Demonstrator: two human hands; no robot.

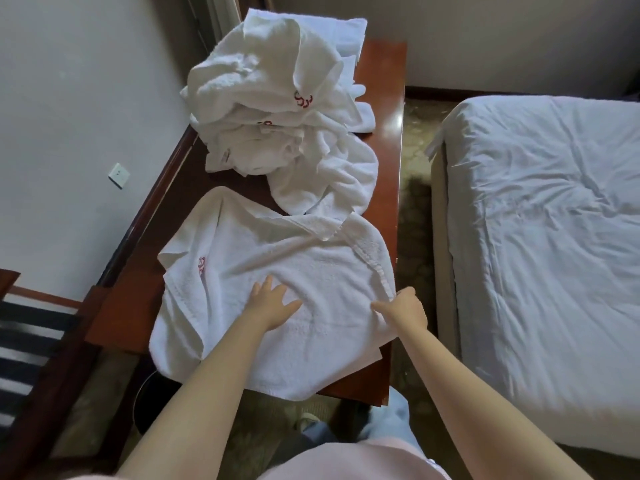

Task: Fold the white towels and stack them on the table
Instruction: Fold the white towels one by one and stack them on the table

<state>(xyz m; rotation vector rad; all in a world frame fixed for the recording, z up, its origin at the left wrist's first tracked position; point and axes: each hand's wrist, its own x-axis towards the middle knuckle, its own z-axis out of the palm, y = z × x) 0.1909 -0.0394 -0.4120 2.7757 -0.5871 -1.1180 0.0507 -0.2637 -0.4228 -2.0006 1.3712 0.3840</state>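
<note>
My left hand (273, 303) lies flat, fingers released; my right hand (405, 308) pinches the towel (277, 251) — overhanging the table's (384, 81) near edge, it could slide off.

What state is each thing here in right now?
Spread towel: flat on the table, rumpled, near edge overhanging.
Towel pile: heaped unfolded at the table's far end.
Left hand: open, pressing the spread towel.
Right hand: gripping the spread towel's right edge.
Bed: rumpled white sheet.
</note>
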